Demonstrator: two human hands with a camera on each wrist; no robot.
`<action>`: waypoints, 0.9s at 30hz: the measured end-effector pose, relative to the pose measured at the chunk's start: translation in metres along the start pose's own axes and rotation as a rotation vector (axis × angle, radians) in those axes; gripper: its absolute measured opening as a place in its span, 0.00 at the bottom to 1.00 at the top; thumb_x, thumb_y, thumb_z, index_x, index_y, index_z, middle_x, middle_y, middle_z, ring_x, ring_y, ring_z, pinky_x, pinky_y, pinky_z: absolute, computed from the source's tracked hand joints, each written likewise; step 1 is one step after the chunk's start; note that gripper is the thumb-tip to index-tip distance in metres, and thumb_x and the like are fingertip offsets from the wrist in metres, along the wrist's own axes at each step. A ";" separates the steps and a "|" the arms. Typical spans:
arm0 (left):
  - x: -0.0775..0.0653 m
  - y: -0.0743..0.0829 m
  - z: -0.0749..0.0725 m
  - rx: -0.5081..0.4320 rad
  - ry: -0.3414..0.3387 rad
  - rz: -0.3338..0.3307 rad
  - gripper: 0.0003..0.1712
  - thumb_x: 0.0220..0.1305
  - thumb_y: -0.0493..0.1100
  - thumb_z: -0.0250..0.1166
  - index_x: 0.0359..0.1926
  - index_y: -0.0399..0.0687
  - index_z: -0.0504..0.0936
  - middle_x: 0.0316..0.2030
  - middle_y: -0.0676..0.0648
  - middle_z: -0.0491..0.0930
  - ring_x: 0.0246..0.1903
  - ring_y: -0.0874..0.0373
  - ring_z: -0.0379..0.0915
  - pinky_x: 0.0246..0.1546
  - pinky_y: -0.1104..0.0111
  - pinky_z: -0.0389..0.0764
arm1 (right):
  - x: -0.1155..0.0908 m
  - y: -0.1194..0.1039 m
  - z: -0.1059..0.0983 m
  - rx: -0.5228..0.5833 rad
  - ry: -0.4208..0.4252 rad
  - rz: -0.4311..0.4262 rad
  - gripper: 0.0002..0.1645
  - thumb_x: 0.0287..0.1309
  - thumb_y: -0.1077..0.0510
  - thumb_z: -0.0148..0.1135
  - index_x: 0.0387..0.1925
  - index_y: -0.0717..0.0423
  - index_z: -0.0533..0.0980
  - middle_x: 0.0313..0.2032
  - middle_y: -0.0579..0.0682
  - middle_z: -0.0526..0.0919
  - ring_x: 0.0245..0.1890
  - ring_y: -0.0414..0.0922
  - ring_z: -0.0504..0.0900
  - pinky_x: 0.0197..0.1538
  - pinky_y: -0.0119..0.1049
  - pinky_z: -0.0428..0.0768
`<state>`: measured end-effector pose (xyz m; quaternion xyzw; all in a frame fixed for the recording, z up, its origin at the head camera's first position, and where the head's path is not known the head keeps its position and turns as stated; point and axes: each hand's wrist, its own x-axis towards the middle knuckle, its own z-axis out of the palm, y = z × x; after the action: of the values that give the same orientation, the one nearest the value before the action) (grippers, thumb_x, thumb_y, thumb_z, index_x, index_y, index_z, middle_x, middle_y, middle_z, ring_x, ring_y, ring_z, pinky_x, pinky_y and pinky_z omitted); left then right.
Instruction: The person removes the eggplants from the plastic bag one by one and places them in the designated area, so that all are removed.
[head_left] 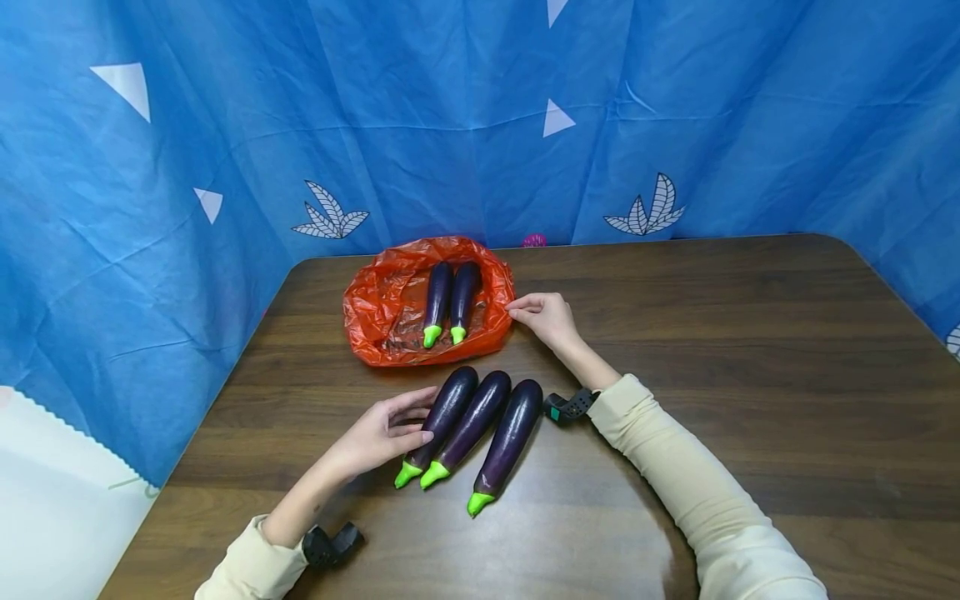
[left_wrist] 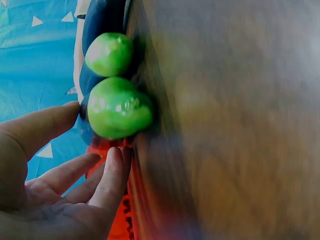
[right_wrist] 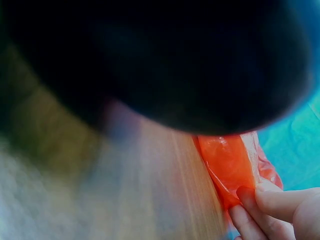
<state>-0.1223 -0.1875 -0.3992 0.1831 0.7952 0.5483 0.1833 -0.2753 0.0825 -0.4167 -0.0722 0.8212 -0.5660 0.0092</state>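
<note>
My left hand [head_left: 390, 429] is at the leftmost eggplant [head_left: 444, 415] of three on the table. In the head view its thumb lies over that eggplant, with the fingers extended along the left side. The left wrist view shows the eggplant's green stem end [left_wrist: 119, 107] between thumb and fingers. A middle eggplant [head_left: 476, 417] lies close alongside, and a right one [head_left: 512, 442] slightly apart. My right hand [head_left: 551, 321] pinches the right rim of an open red plastic bag [head_left: 367, 312]. Inside lie two eggplants, a left one [head_left: 438, 296] and a right one [head_left: 465, 296].
The wooden table [head_left: 712, 333] extends to the right of the bag. A blue patterned curtain [head_left: 465, 150] hangs behind it. Black wrist devices are on both wrists. A dark blurred shape [right_wrist: 190, 65] covers much of the right wrist view.
</note>
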 end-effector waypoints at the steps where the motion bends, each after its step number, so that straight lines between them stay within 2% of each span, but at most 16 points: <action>1: 0.000 0.001 -0.001 0.012 0.002 -0.007 0.34 0.62 0.34 0.62 0.66 0.30 0.61 0.61 0.31 0.63 0.56 0.40 0.65 0.52 0.62 0.72 | 0.000 0.000 0.000 0.000 -0.001 0.000 0.08 0.56 0.61 0.65 0.37 0.61 0.84 0.40 0.54 0.84 0.43 0.47 0.81 0.49 0.40 0.75; 7: -0.002 0.004 -0.006 0.046 -0.015 -0.022 0.31 0.63 0.36 0.62 0.64 0.27 0.63 0.61 0.31 0.64 0.55 0.41 0.67 0.50 0.65 0.73 | 0.001 0.002 0.000 0.007 -0.001 -0.001 0.08 0.56 0.61 0.65 0.37 0.61 0.84 0.39 0.54 0.84 0.42 0.46 0.81 0.49 0.39 0.76; 13: 0.001 0.020 -0.022 0.129 -0.002 0.024 0.29 0.65 0.36 0.60 0.62 0.24 0.63 0.57 0.30 0.68 0.53 0.41 0.70 0.48 0.66 0.74 | 0.000 0.002 0.000 0.008 0.004 -0.010 0.08 0.56 0.61 0.66 0.37 0.61 0.84 0.39 0.54 0.84 0.42 0.46 0.81 0.48 0.39 0.76; 18: 0.016 0.048 -0.040 0.216 0.121 0.070 0.26 0.64 0.38 0.61 0.61 0.32 0.69 0.56 0.35 0.72 0.52 0.46 0.72 0.47 0.67 0.75 | 0.000 0.002 -0.001 0.009 0.005 -0.006 0.08 0.56 0.61 0.65 0.37 0.61 0.84 0.39 0.54 0.84 0.42 0.46 0.81 0.49 0.39 0.76; 22: 0.034 0.063 -0.052 0.265 0.236 0.103 0.24 0.65 0.40 0.61 0.60 0.36 0.72 0.54 0.39 0.74 0.50 0.51 0.73 0.47 0.66 0.75 | 0.000 0.002 -0.001 0.016 0.002 -0.009 0.09 0.56 0.60 0.65 0.37 0.61 0.84 0.39 0.54 0.84 0.42 0.46 0.81 0.49 0.39 0.76; 27: 0.061 0.068 -0.063 0.182 0.313 0.095 0.25 0.66 0.41 0.60 0.62 0.38 0.70 0.55 0.39 0.73 0.53 0.49 0.70 0.50 0.63 0.73 | -0.001 0.002 0.000 0.016 0.004 -0.016 0.09 0.56 0.60 0.65 0.37 0.61 0.84 0.38 0.53 0.84 0.42 0.46 0.81 0.48 0.39 0.76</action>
<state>-0.2001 -0.1862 -0.3200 0.1488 0.8508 0.5039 0.0140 -0.2748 0.0832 -0.4182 -0.0778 0.8161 -0.5726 0.0037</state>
